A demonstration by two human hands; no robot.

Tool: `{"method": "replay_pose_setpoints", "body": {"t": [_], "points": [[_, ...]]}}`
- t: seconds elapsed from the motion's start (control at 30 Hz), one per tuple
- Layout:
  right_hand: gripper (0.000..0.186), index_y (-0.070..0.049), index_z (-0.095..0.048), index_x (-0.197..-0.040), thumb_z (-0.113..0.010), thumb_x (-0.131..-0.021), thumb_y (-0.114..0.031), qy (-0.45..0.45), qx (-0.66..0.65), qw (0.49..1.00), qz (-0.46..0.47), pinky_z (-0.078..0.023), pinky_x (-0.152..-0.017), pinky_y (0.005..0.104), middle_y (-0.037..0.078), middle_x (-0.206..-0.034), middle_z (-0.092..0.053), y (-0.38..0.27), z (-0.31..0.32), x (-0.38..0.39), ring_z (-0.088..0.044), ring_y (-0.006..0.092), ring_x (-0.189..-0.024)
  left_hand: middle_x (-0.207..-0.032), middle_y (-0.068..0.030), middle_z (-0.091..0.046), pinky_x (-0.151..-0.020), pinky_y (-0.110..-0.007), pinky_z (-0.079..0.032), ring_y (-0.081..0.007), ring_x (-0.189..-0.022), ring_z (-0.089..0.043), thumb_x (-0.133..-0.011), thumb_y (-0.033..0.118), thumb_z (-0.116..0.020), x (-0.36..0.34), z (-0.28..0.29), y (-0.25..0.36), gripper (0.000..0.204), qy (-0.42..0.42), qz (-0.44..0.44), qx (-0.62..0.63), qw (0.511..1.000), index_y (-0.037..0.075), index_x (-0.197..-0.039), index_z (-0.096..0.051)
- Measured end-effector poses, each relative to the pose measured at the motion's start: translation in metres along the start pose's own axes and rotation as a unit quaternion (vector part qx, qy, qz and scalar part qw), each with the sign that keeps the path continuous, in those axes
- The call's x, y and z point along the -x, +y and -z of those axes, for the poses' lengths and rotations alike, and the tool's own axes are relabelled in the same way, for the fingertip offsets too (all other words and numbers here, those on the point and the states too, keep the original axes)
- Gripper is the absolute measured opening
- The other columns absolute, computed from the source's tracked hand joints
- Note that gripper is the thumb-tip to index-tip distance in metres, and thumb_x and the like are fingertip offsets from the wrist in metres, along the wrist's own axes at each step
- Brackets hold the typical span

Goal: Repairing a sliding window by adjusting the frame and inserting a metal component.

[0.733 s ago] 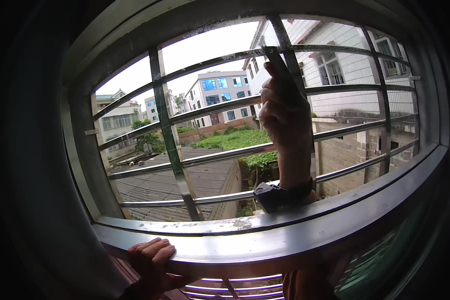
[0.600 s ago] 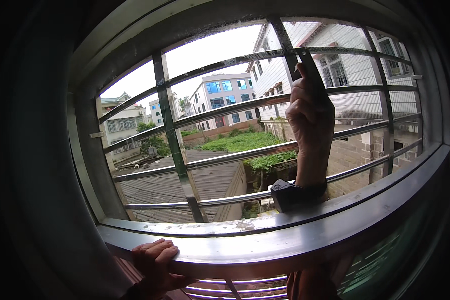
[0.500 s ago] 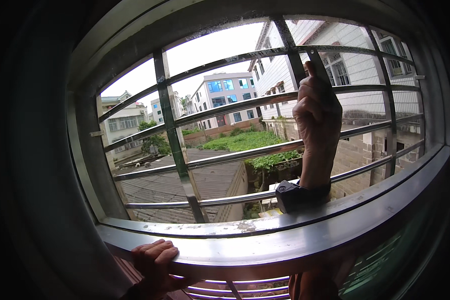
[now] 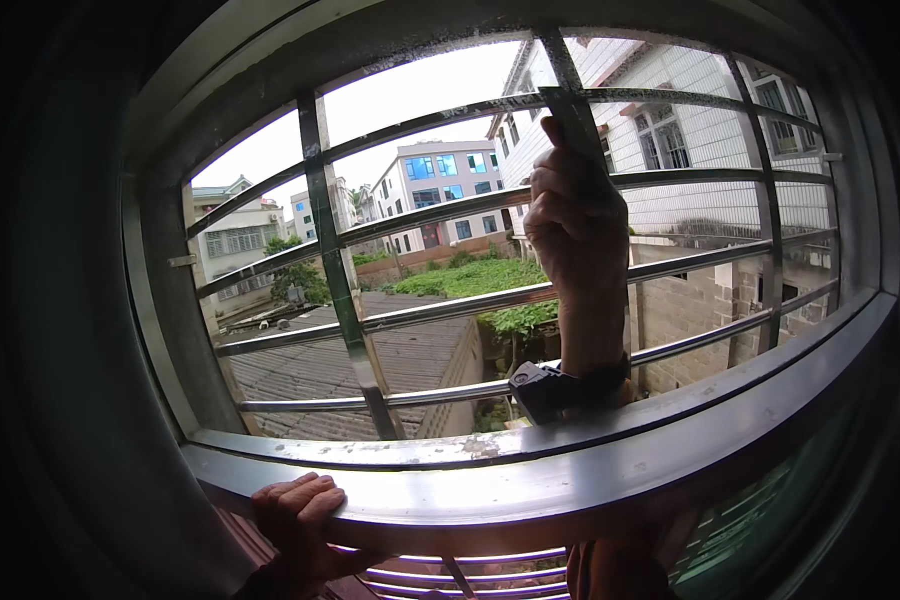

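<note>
My right hand [image 4: 578,215] is raised in front of the window bars, its wrist just above the metal window rail [image 4: 570,488]. Its fingers are closed around a dark flat strip [image 4: 572,108], whose upper end overlaps an upright bar; the index finger lies along the strip. A black strap with a small boxy device [image 4: 538,390] circles that wrist. The rail hides part of the forearm, and the sleeve shows again below it. At the lower left, my left hand [image 4: 295,525] grips the rail, with its fingers over the edge and its thumb below.
A grid of shiny metal bars [image 4: 450,310] spans the window opening. Beyond it are a corrugated roof [image 4: 350,350], green plants [image 4: 470,279], a brick wall [image 4: 695,300] and several buildings. Dark window framing closes in on both sides.
My right hand has moved left with the strip, whose upper end has shifted from beside the upright bar to in front of it. My left hand keeps its hold on the rail.
</note>
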State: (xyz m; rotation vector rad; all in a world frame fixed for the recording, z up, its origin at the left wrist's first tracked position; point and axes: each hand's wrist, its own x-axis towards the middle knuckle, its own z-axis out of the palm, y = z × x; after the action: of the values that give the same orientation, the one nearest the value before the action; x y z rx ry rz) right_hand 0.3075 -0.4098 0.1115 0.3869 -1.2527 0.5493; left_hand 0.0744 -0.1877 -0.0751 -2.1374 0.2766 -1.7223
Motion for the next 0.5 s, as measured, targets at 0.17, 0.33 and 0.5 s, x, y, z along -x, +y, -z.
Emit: {"method": "replay_pose_setpoints", "body": {"t": [0.17, 0.33, 0.5], "points": [[0.037, 0.017, -0.038, -0.129, -0.040, -0.095, 0.000, -0.067, -0.041, 0.996, 0.046, -0.033, -0.035, 0.0174, 0.004, -0.071, -0.042, -0.051, 0.002, 0.007, -0.040, 0.0065, -0.054, -0.089, -0.0054, -0.058, -0.079, -0.038, -0.038, -0.0217, -0.081, -0.059, -0.068, 0.070, -0.067, 0.000, 0.000, 0.001, 0.066, 0.002, -0.004, 0.008, 1.000, 0.011, -0.096, -0.054], [0.038, 0.016, -0.038, -0.129, -0.042, -0.095, -0.001, -0.072, -0.014, 0.997, 0.006, -0.034, -0.035, 0.0175, 0.005, -0.073, -0.043, -0.054, 0.004, 0.007, -0.042, 0.0068, -0.053, -0.088, -0.0062, -0.058, -0.079, -0.038, -0.039, -0.0222, -0.081, -0.059, -0.068, 0.068, -0.068, -0.006, -0.002, 0.005, 0.065, 0.016, -0.014, 0.011, 1.000, 0.010, -0.095, -0.054], [0.036, 0.009, -0.040, -0.131, -0.042, -0.097, -0.004, -0.115, 0.009, 0.987, -0.110, -0.036, -0.039, 0.0146, -0.001, -0.069, -0.046, 0.006, 0.026, -0.006, -0.042, 0.0030, -0.052, -0.090, -0.0059, -0.058, -0.079, -0.037, -0.038, -0.0218, -0.081, -0.059, -0.067, 0.069, -0.069, -0.003, 0.003, 0.002, 0.067, 0.015, -0.005, -0.014, 1.000, 0.010, -0.096, -0.053]]}}
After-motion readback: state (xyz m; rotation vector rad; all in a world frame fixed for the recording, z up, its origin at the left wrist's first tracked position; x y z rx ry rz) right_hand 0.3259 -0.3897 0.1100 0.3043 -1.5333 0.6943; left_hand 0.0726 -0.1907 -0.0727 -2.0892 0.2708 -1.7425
